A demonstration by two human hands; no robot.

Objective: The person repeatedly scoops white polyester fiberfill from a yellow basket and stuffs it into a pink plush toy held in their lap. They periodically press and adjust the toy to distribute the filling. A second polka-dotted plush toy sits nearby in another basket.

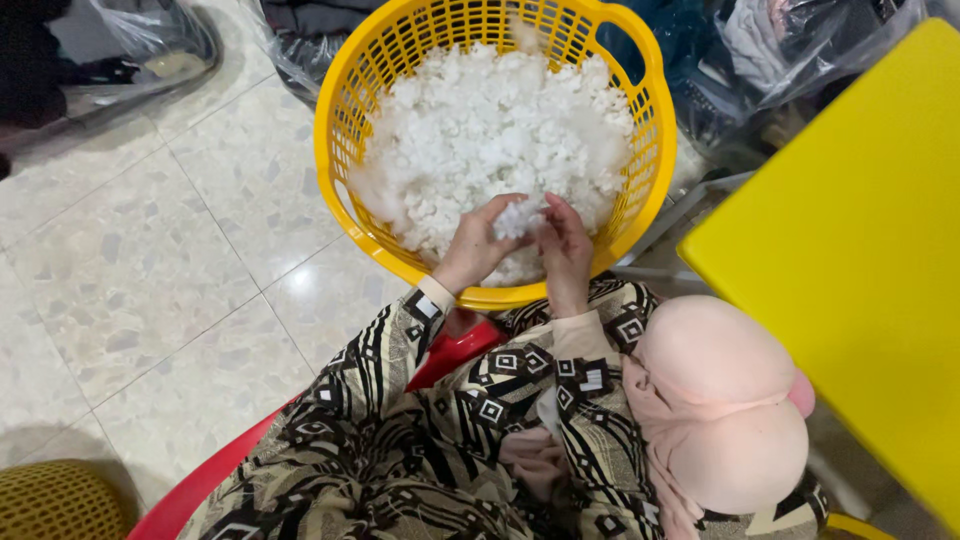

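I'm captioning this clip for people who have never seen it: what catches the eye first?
A bright yellow laundry basket at top centre, heaped with white fluffy stuffing. At its near edge the left hand and right hand pinch a tuft of stuffing between them. A pale pink stuffed cushion rests at lower right.

Clear crumpled plastic bag (160, 40) on the tiled floor at its far left corner, more clear plastic bags (790, 50) bunched at the far right, behind the basket, contents unclear

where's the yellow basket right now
In the head view the yellow basket sits top centre on the tiled floor, full of white stuffing, left of the yellow table.
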